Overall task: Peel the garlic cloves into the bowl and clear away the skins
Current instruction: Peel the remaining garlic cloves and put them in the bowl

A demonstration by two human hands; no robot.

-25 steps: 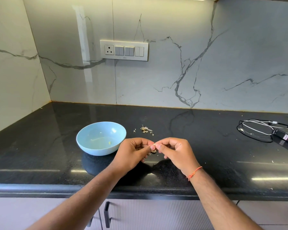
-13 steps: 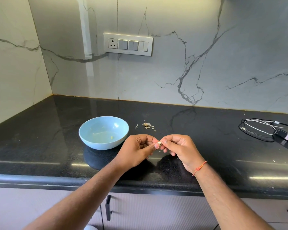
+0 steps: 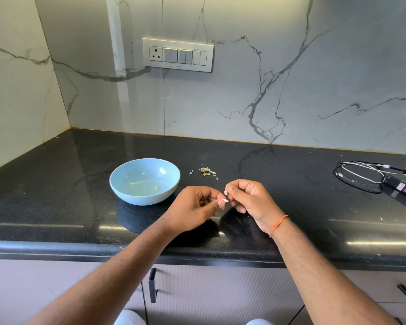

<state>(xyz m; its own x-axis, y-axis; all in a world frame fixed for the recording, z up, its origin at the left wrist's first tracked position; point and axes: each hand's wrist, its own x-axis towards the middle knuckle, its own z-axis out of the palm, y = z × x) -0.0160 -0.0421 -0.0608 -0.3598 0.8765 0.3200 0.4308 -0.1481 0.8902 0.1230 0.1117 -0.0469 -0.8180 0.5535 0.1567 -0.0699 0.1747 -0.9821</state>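
Observation:
A light blue bowl (image 3: 145, 180) stands on the black counter, with one small yellowish piece (image 3: 156, 188) lying in it. Just right of the bowl, my left hand (image 3: 195, 209) pinches a small white garlic clove (image 3: 225, 200) between thumb and fingers. My right hand (image 3: 250, 198) is close beside it, and its thumb and forefinger pinch a scrap of papery skin (image 3: 225, 191) a little above the clove. A small heap of garlic skins (image 3: 206, 171) lies on the counter behind my hands.
A coiled cable (image 3: 359, 175) and a black adapter (image 3: 402, 188) lie at the far right of the black counter (image 3: 56, 184). The marble wall carries a socket and switch plate (image 3: 178, 55). Cabinet handles (image 3: 152, 285) show below the counter's front edge.
My hands have drawn slightly apart: the right hand has lifted a scrap of skin away from the clove that the left hand holds. The camera has tilted a little.

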